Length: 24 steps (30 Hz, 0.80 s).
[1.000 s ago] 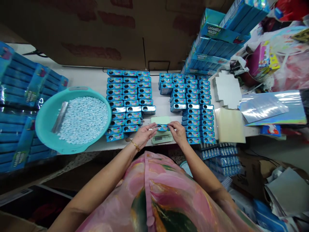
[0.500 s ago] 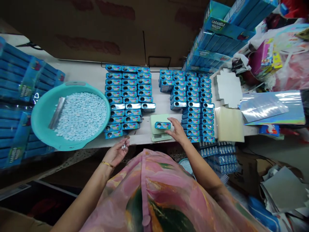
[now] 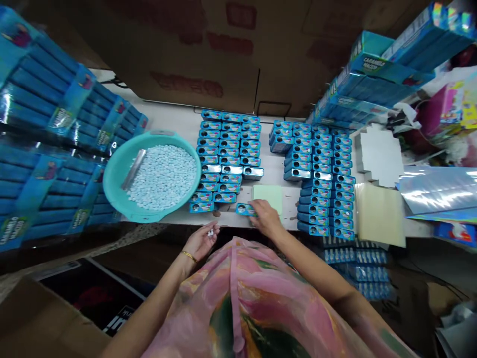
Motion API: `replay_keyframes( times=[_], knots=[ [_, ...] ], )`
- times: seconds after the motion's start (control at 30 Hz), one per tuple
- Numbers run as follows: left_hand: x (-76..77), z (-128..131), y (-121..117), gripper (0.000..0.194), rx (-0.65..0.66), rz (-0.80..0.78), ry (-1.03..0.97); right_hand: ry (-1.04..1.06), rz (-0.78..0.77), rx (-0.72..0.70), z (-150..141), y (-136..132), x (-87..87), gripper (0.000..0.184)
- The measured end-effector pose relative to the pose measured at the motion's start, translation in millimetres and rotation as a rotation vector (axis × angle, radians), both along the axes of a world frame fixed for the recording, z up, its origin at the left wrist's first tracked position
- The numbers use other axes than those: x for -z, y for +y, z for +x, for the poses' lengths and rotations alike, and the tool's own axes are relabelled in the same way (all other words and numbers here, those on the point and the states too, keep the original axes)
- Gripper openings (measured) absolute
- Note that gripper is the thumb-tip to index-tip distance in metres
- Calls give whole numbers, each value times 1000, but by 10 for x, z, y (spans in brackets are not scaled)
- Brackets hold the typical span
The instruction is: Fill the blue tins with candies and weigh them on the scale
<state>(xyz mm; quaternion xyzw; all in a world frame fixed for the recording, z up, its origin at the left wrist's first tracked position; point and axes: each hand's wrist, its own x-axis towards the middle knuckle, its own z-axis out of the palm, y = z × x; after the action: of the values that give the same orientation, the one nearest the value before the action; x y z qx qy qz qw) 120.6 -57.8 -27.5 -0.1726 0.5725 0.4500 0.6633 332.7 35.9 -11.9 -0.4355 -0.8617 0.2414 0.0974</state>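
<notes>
My right hand point(image 3: 264, 217) grips a small blue tin point(image 3: 244, 209) at the table's front edge, just left of the pale green scale point(image 3: 269, 195). My left hand point(image 3: 203, 240) is held palm up below the table edge, cupped round a few white candies point(image 3: 210, 231). A teal basin point(image 3: 115, 171) full of pale blue candies, with a metal scoop point(image 3: 133, 169) in it, stands to the left. Rows of blue tins point(image 3: 227, 159) lie beside the basin, and more rows of tins point(image 3: 320, 179) lie right of the scale.
Stacked blue cartons point(image 3: 55, 164) fill the left side and another stack of cartons point(image 3: 376, 79) rises at the back right. White folded cardboard point(image 3: 378, 154), a cream sheet point(image 3: 380, 214) and shiny foil bags point(image 3: 439, 191) lie at the right. A brown cardboard wall point(image 3: 223, 54) closes the back.
My right hand took the tin off the scale and moved it left to the table's front edge. My left hand dropped from the tin to below the table with candies in its palm. The view shifted.
</notes>
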Motion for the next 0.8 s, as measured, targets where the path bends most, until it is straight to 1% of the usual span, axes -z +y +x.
replay_keyframes(
  times=[0.07,0.13,0.2,0.27,0.3,0.37,0.47,0.5,0.53,0.6,0.67,0.73,0.8],
  knots=[
    [22,42,69,19,42,-6,-11,-48,23,-57,-353,-61,78,38],
    [52,98,173,18,73,-1,-16,-88,43,-109,-623,-114,179,35],
    [87,155,287,18,92,13,-18,-92,92,-164,-730,-127,257,33],
    [124,194,380,18,111,26,-21,-48,166,-209,-657,-44,275,35],
    [142,203,410,17,123,21,-21,-21,205,-205,-564,52,257,36],
    [172,197,429,16,144,0,-22,10,280,-116,-310,376,176,31],
    [180,142,363,15,157,-30,-37,-108,356,249,84,1111,36,29],
    [169,121,326,16,154,-33,-43,-173,375,331,182,1370,10,29],
    [153,101,286,17,148,-33,-44,-239,381,368,254,1611,0,29],
    [106,74,212,19,125,-31,-33,-367,374,380,324,1992,21,28],
    [53,61,153,19,102,-28,-18,-467,359,338,326,2208,61,26],
    [4,52,110,19,93,-24,-7,-526,363,266,311,2269,67,27],
    [-35,42,80,18,98,-18,0,-551,393,177,323,2197,-2,27]
  ],
)
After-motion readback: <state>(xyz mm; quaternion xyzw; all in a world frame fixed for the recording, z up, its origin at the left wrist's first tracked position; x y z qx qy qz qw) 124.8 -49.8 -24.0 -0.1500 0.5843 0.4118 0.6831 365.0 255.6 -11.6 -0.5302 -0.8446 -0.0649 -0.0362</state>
